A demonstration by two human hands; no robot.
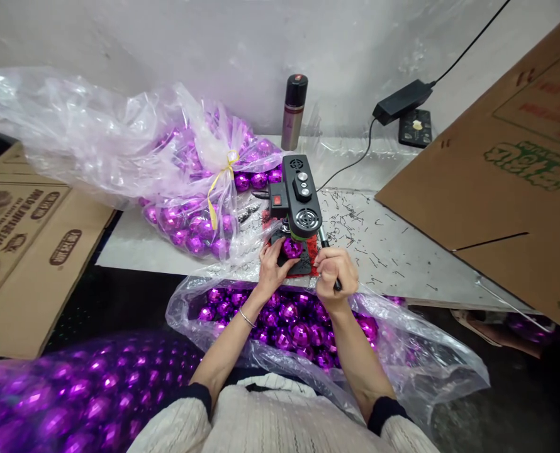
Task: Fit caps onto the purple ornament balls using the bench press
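My left hand (273, 264) grips a shiny purple faceted ball (292, 248) between thumb and fingers. The ball sits under the head of a small black bench machine (302, 195) with a red switch, on its dark base (301, 265). Closed around the black-ended metal lever (324, 238) at the machine's right side is my right hand (336, 274). Beneath my forearms, an open clear plastic bag (185, 308) holds many similar purple balls (289, 313). The contact between ball and machine head is partly hidden.
A tied plastic bag of purple balls (190, 229) lies left on the white table (133, 242). Small dark bits (355, 220) litter its right side. Behind stand a spray can (294, 113) and a power adapter (403, 100). Cardboard boxes (506, 157) flank both sides.
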